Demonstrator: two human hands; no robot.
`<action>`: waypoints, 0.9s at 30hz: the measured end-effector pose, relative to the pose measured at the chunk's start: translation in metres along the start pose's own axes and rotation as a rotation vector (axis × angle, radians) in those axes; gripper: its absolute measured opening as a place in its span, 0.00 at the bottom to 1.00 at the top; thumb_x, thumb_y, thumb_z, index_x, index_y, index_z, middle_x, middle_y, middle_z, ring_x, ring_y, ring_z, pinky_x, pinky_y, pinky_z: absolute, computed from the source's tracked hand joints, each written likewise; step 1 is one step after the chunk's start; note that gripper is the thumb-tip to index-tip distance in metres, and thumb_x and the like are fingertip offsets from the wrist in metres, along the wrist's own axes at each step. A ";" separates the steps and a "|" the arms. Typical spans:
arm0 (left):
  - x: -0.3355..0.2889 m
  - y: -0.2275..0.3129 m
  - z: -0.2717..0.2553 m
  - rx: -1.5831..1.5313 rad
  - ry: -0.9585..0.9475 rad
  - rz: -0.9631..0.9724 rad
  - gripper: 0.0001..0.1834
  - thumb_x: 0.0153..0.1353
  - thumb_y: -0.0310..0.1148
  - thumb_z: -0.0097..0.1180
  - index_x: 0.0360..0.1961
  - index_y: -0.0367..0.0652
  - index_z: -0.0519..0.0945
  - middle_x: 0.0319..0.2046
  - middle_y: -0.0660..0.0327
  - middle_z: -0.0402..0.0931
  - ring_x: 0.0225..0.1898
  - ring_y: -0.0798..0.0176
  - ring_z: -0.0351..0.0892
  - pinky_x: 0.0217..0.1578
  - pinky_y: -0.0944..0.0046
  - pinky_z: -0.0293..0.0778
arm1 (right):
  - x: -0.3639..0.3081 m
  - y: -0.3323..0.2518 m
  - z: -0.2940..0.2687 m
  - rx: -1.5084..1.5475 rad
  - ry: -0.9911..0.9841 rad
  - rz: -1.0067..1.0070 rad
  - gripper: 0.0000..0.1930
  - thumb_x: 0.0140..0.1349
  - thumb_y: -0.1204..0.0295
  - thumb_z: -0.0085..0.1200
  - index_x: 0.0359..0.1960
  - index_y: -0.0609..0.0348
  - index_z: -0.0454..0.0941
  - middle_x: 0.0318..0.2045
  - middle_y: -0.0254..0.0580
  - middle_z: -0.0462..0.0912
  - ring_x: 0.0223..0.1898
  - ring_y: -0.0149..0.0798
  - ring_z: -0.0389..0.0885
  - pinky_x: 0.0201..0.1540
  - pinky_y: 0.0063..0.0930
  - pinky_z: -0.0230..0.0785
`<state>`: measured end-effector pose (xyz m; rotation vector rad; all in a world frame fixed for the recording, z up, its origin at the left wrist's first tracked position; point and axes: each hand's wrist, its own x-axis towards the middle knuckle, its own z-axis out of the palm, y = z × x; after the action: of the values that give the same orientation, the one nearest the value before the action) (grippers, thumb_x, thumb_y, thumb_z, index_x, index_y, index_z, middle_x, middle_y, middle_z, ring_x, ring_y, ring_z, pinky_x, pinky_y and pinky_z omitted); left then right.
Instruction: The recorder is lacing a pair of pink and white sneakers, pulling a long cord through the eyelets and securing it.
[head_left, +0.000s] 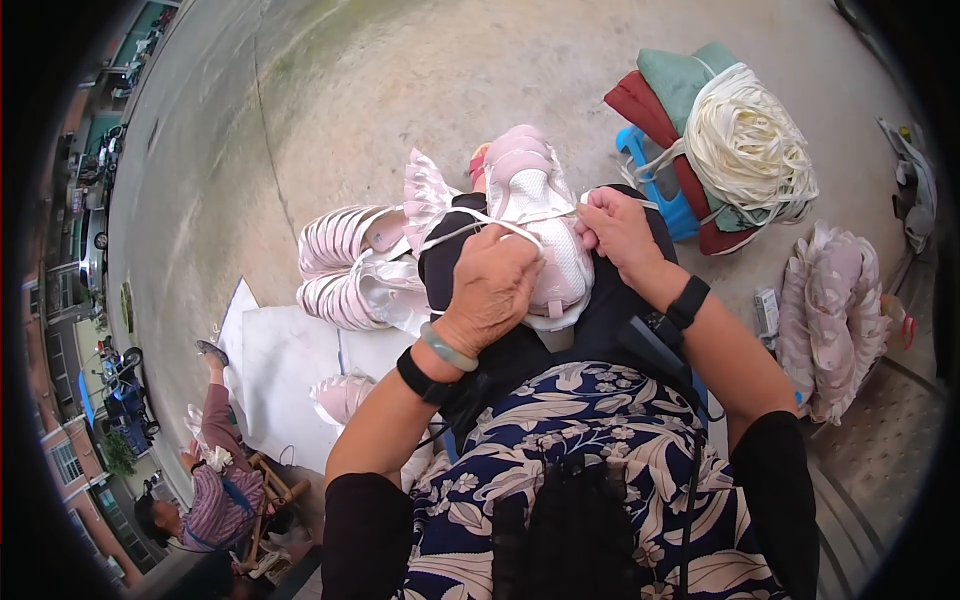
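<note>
A pink and white shoe upper (522, 180) lies across my lap, its toe pointing away from me. A white shoelace (550, 213) runs across it between my hands. My left hand (493, 280) is closed over the upper's left side, with a loop of the lace coming out by its fingers; its fingertips are partly hidden. On the right, my right hand (622, 232) pinches the lace between thumb and fingers, beside the upper's edge. A pink ruffled piece (428, 185) rests by my left knee.
Stacked pink and white shoe uppers (350, 240) lie to the left, near a white sheet (285, 370). At right, a bundle of white laces (750, 140) sits on folded cloth over a blue stool (655, 190). More uppers (832, 310) lie below it. Another person (220, 495) sits at lower left.
</note>
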<state>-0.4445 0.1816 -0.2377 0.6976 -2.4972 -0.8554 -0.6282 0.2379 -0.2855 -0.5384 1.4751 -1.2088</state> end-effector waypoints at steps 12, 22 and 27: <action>0.015 -0.012 0.026 0.293 -0.087 0.156 0.14 0.46 0.26 0.54 0.38 0.41 0.72 0.44 0.59 0.73 0.50 0.44 0.67 0.48 0.49 0.61 | 0.016 0.007 -0.001 0.172 -0.018 -0.042 0.04 0.58 0.75 0.49 0.28 0.62 0.70 0.19 0.34 0.76 0.17 0.21 0.71 0.20 0.15 0.63; 0.011 -0.012 0.028 0.270 -0.051 0.141 0.14 0.47 0.27 0.54 0.39 0.40 0.72 0.46 0.59 0.73 0.52 0.44 0.66 0.49 0.49 0.61 | 0.014 0.008 0.002 0.148 -0.036 -0.068 0.04 0.58 0.76 0.49 0.28 0.62 0.71 0.19 0.33 0.76 0.17 0.20 0.69 0.19 0.14 0.62; 0.010 -0.013 0.028 0.264 -0.054 0.139 0.15 0.47 0.26 0.54 0.39 0.40 0.72 0.46 0.59 0.73 0.52 0.44 0.66 0.48 0.49 0.61 | 0.014 0.008 0.002 0.125 -0.040 -0.094 0.03 0.58 0.76 0.49 0.27 0.62 0.71 0.19 0.33 0.76 0.18 0.19 0.69 0.20 0.13 0.61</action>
<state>-0.4628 0.1794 -0.2649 0.5810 -2.7000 -0.5071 -0.6282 0.2286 -0.2985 -0.5487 1.3436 -1.3468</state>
